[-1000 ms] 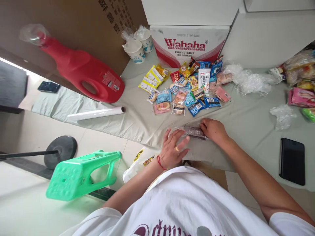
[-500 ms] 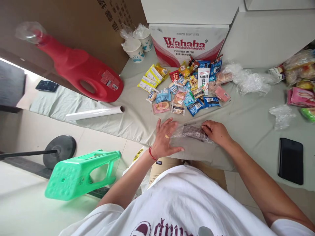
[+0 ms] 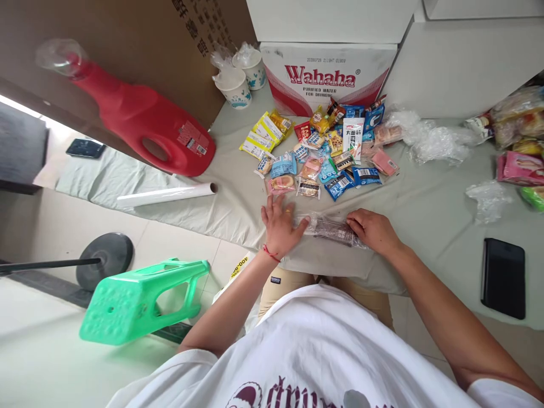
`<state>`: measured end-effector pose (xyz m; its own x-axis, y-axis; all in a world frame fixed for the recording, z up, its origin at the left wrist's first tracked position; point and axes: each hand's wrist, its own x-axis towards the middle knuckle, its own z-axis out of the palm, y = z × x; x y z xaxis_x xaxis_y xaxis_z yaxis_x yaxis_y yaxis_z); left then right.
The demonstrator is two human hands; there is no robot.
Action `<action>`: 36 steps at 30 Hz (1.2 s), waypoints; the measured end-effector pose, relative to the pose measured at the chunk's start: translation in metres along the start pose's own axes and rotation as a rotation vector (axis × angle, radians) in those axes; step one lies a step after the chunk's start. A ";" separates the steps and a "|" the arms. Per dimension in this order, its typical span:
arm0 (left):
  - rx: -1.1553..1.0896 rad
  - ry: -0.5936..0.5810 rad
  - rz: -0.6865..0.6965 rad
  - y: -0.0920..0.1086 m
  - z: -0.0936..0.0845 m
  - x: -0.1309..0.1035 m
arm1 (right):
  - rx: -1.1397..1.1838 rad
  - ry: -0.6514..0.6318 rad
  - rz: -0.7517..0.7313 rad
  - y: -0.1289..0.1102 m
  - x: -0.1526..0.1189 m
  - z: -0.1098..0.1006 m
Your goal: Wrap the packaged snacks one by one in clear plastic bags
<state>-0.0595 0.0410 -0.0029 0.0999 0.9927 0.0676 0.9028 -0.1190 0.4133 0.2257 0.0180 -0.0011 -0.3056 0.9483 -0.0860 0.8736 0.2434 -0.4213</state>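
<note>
A dark brown snack packet [image 3: 334,228], wrapped in clear plastic, lies on the cloth-covered table in front of me. My right hand [image 3: 374,229] pinches the right end of this wrapped packet between thumb and fingers. With its fingers spread, my left hand [image 3: 280,228] rests flat on the cloth at the packet's left end, the thumb at the edge of the clear plastic. Beyond the hands lies a pile of small wrapped snacks [image 3: 311,168], in blue, yellow, pink and white packaging.
Crumpled clear plastic [image 3: 440,144] and a black phone [image 3: 504,277] lie to the right. On the left are a red bottle [image 3: 157,130], a white roll [image 3: 168,195] and paper cups [image 3: 234,90]. A Wahaha carton [image 3: 325,79] stands behind. A green stool [image 3: 140,300] is on the floor.
My left hand has turned and come down flat onto the cloth, its thumb now at the plastic's left end. The right hand keeps its pinch on the packet.
</note>
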 end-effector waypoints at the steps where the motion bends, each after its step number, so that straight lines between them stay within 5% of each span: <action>1: 0.027 -0.034 0.007 0.003 0.000 -0.002 | -0.003 0.055 -0.009 0.002 0.000 -0.003; 7: 0.008 -0.069 0.068 0.007 0.005 -0.003 | -0.088 0.601 0.051 -0.021 -0.014 -0.033; 11: -0.019 -0.167 0.081 0.009 -0.001 0.000 | -0.038 0.336 -0.148 -0.065 -0.022 -0.013; 15: -0.204 -0.246 -0.095 0.016 -0.017 0.005 | -0.145 0.104 -0.174 -0.080 -0.017 0.025; 20: -0.955 -0.450 -0.324 0.041 -0.020 0.005 | -0.050 0.097 -0.216 -0.069 -0.012 0.035; 22: -1.088 -0.506 -0.355 0.053 -0.014 0.002 | 0.108 0.138 -0.264 -0.063 -0.015 0.029; 26: -0.772 -0.413 -0.105 0.063 0.003 -0.007 | 0.408 0.405 -0.141 -0.044 -0.030 0.009; 29: -0.440 -0.310 0.051 0.065 0.011 -0.014 | 0.241 0.644 0.154 -0.022 -0.041 -0.001; 32: -0.288 -0.242 0.043 0.067 0.014 -0.016 | 0.027 0.501 0.324 0.001 -0.048 0.005; 36: -0.299 -0.179 -0.043 0.068 0.014 -0.012 | 0.024 0.292 0.337 0.013 -0.055 0.021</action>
<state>0.0069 0.0213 0.0119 0.1602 0.9815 -0.1047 0.7481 -0.0516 0.6616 0.2463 -0.0346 -0.0207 0.1175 0.9925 0.0351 0.8962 -0.0907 -0.4344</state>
